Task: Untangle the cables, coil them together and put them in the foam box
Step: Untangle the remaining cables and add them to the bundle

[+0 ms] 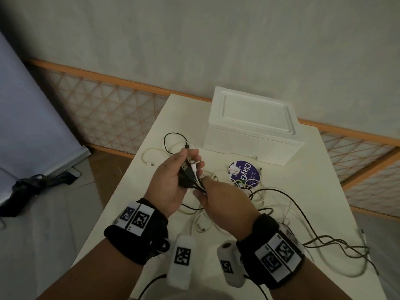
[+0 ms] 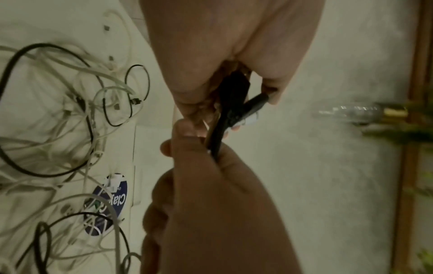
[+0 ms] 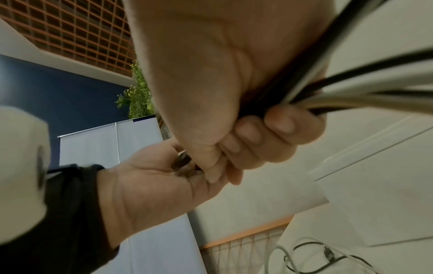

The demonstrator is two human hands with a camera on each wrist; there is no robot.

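We gather black and white cable plugs (image 1: 190,167) in our cupped left hand (image 1: 171,185); our right hand (image 1: 218,200) fists their cords. Next we coil toward the closed white foam box (image 1: 251,126), upper centre.

Cable ends (image 1: 190,167) partly hidden between hands.

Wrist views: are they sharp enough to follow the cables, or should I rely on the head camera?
Head view: dim but sharp; cable ends readable in left hand. Left wrist view: cables on the table slightly smeared, background blurred. Right wrist view: cables at right hand streaked by blur.
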